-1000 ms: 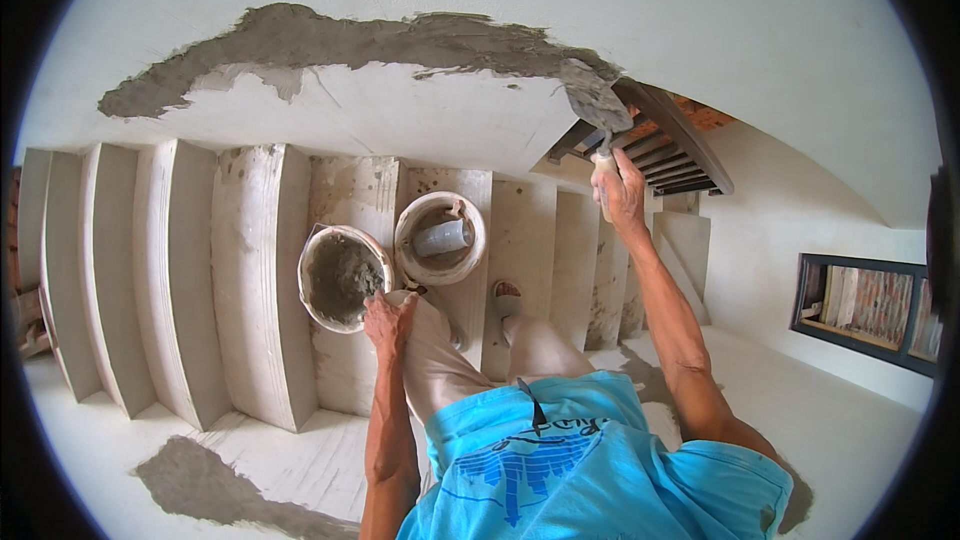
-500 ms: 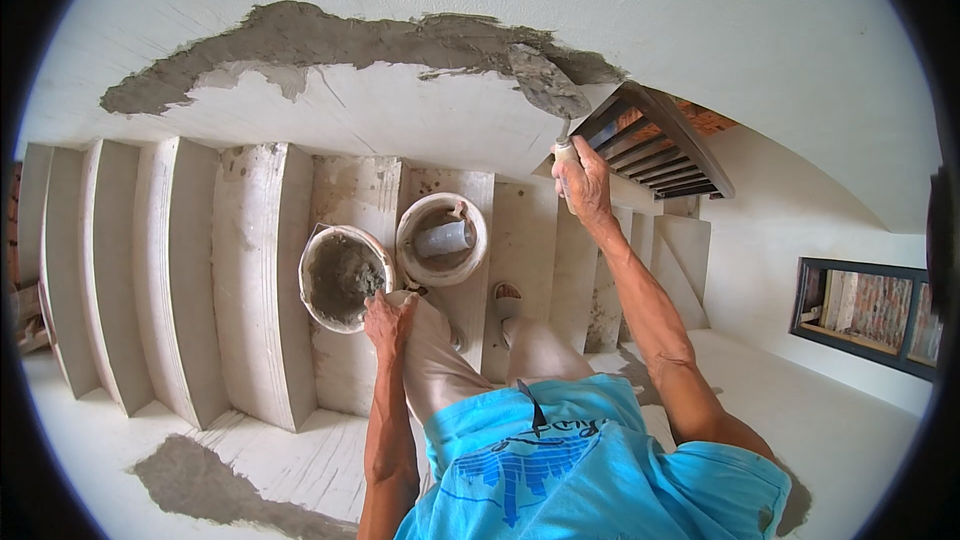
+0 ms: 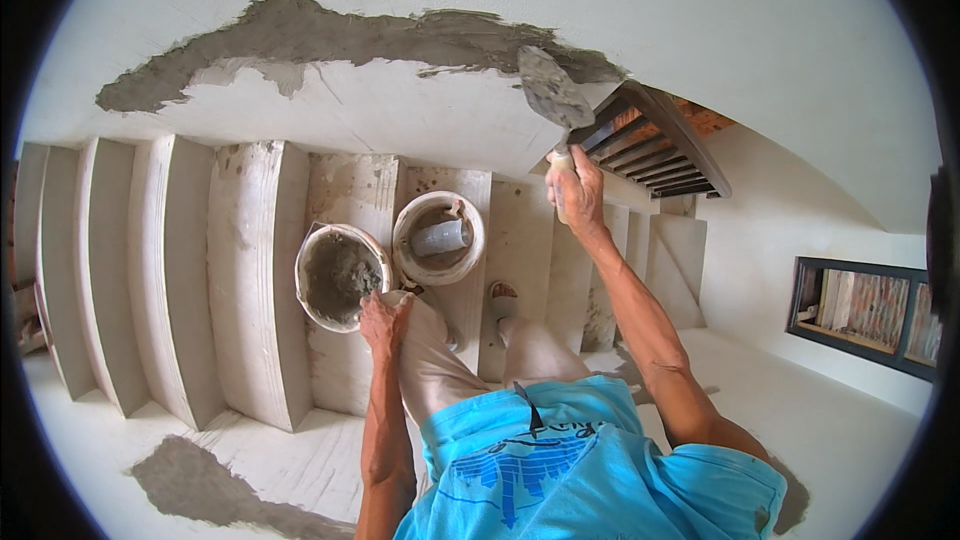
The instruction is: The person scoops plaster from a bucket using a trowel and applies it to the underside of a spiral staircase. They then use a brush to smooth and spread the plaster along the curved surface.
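Note:
My right hand (image 3: 575, 190) is raised and grips the handle of a trowel (image 3: 553, 90). The trowel's blade, grey with wet mortar, lies against the long grey mortar patch (image 3: 330, 40) on the white wall in front of me. My left hand (image 3: 383, 315) rests on my left knee and touches the rim of a round pan of grey mortar (image 3: 338, 275), which sits on a stair step. Right of it stands a white bucket (image 3: 438, 237) with a small container inside.
Pale stone stairs (image 3: 240, 280) run down to the left below me. A dark slatted vent (image 3: 655, 145) is behind my right hand. A dark-framed window (image 3: 865, 315) is at the right. A second grey mortar patch (image 3: 200, 485) lies at lower left.
My right hand has carried the trowel left along the mortar strip and now holds the blade higher against the wall. My left hand has stayed at the pan.

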